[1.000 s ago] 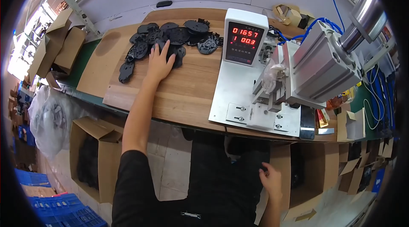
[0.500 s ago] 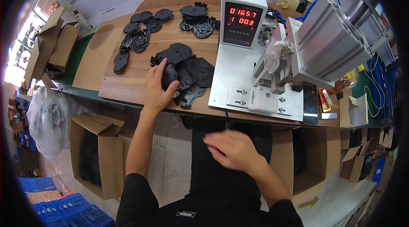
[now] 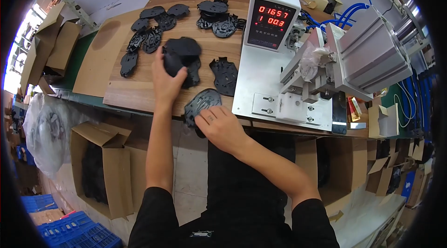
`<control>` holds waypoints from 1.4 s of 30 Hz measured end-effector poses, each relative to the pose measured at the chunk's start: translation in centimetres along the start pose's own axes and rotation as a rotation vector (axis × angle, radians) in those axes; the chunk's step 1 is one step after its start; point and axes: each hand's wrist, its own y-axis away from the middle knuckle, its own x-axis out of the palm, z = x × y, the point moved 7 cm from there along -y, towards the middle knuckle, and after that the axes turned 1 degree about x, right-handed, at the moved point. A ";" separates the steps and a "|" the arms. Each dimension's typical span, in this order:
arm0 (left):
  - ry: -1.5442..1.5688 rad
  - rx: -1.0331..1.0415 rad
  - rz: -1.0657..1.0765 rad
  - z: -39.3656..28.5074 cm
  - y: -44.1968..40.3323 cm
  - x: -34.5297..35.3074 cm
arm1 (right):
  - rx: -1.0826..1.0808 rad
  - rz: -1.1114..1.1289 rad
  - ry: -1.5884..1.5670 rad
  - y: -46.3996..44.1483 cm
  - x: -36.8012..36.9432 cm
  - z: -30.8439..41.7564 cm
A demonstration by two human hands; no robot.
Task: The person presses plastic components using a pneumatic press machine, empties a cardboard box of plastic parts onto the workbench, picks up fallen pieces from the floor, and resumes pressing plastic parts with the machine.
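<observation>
My left hand (image 3: 168, 78) is closed round the near side of some stacked black plastic parts (image 3: 184, 48) over the wooden board. Its thumb presses on them from the right. At the board's front edge my right hand (image 3: 221, 127) grips a black part (image 3: 202, 102) that is tilted over the edge; its fingertips are partly hidden. A single black part (image 3: 224, 76) lies between the hands and the machine's metal base. More black parts (image 3: 152, 39) are spread at the back left of the board, with a further cluster (image 3: 219, 17) near the display box.
A press machine (image 3: 372, 57) with a white display box (image 3: 272, 17) and metal base (image 3: 260, 76) stands on the right. A phone (image 3: 339, 113) lies beside it. Open cartons (image 3: 116, 169) stand below the table, and a clear plastic bag (image 3: 46, 131) hangs at left.
My left hand has moved up and back with several black parts. My right hand has risen from my lap to the board's edge and taken hold of a part. The near pile is now separated.
</observation>
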 end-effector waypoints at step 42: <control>-0.565 -0.049 0.013 0.5 0.7 0.8 | 0.265 0.162 0.353 10.7 -16.2 -7.2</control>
